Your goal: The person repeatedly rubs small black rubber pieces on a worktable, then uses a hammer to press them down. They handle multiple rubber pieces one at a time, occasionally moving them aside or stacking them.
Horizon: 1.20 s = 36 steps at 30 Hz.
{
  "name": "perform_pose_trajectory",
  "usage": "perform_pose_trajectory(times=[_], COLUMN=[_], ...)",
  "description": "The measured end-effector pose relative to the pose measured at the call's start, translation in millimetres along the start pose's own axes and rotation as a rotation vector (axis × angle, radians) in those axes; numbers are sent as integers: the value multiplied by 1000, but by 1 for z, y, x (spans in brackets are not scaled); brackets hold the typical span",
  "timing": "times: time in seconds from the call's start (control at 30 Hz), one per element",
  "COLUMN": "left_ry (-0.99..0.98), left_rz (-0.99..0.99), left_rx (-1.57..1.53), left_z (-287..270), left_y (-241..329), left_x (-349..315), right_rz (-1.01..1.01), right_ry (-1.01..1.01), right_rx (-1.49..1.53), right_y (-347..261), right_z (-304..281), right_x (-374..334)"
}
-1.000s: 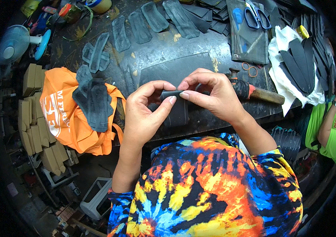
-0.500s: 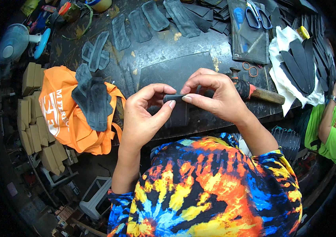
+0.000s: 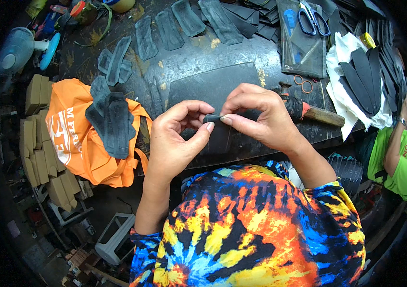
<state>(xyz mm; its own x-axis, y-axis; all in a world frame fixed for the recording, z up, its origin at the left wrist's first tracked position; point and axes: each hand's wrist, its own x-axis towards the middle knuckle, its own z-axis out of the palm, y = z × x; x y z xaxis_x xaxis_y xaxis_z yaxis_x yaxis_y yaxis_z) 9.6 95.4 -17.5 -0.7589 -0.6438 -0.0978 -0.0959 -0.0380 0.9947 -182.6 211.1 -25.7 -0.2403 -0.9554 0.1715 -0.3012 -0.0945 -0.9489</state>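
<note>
Between both hands a small dark strip of leather-like material (image 3: pixel 211 118) is held up over the near part of the workbench. My left hand (image 3: pixel 180 129) grips its left end between thumb and fingers. At its right end, my right hand (image 3: pixel 253 112) pinches the edge between thumb and forefinger. The strip looks folded or curled, and part of it is hidden by my fingers. Below and behind it lies a flat black board (image 3: pixel 189 86). A hammer (image 3: pixel 324 116) with a wooden handle rests just right of my right hand.
An orange bag (image 3: pixel 72 129) with dark cut pieces (image 3: pixel 116 126) on it hangs at the bench's left edge. Blue-handled scissors (image 3: pixel 314 21) lie on a pouch (image 3: pixel 304 57). Black strips (image 3: pixel 360 79) rest on white cloth (image 3: pixel 335 71). Another person's arm (image 3: pixel 395 141) shows far right.
The strip between my fingers has shifted slightly and shows less of its length. Both hands stay almost in place. At the far right, the other person's arm has moved a little.
</note>
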Motion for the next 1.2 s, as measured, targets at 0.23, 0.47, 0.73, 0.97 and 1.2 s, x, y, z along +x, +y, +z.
perform_pose_trajectory(times=[0.23,0.47,0.73,0.97,1.2], left_ry=[-2,-24,4,-124,152], left_rz=[30,22,43,110,35], left_rx=[34,41,-1,238,-298], left_z=[3,4,7,6,-27], left_y=[1,2,2,-13,-31], left_x=[2,1,4,1,1], right_rz=[79,48,74,-20,108], right_ry=[-1,18,-14,175,382], right_rx=[-24,26,0,173,320], right_y=[-6,-7,-8,-9,-3], right_z=[0,2,1,-9,-32], right_x=[1,2,6,6,-9])
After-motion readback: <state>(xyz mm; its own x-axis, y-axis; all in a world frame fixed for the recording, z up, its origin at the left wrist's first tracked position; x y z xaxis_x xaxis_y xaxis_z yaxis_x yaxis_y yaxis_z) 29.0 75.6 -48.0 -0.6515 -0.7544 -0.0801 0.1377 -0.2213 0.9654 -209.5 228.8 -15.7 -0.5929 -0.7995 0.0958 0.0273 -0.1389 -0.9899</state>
